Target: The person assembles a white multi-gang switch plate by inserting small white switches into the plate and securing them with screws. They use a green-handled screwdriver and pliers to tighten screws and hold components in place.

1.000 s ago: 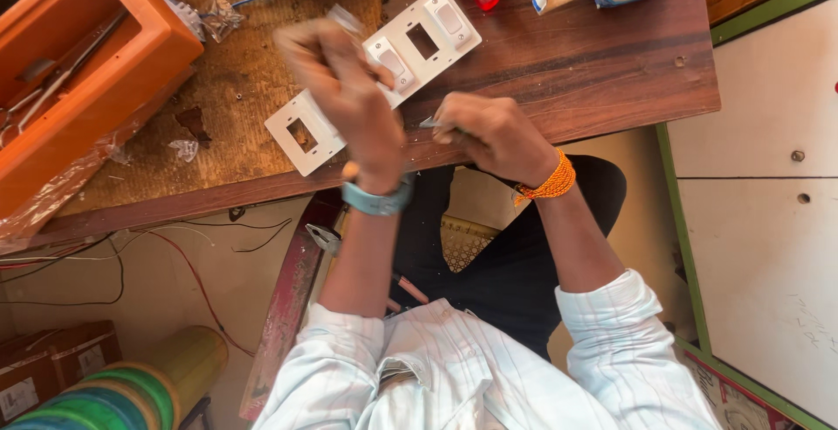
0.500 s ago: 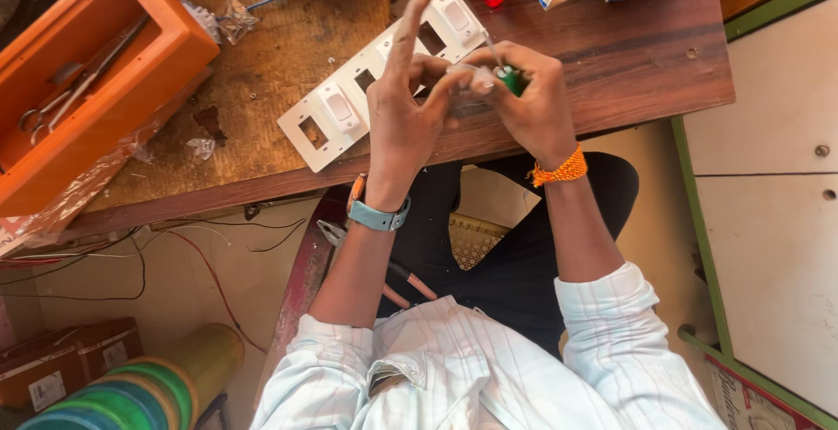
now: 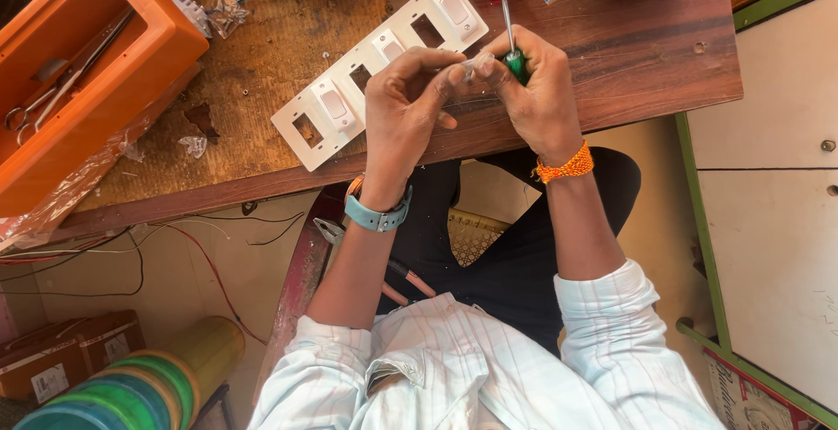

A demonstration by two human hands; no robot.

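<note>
Left hand pinches a small clear part; right hand grips the green-handled screwdriver. Long white plastic switch plate: three switches fitted, three slots open.

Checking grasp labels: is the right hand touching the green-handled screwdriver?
Touching. The head view shows the right hand closed around the green-handled screwdriver, its fingers wrapping the handle while the metal shaft sticks out above them.

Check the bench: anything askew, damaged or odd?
The white switch plate lies slanted across the table, with several slots open and only some switches fitted. Crumpled plastic scraps litter the mat beside the orange box. Nothing looks spilled.
</note>
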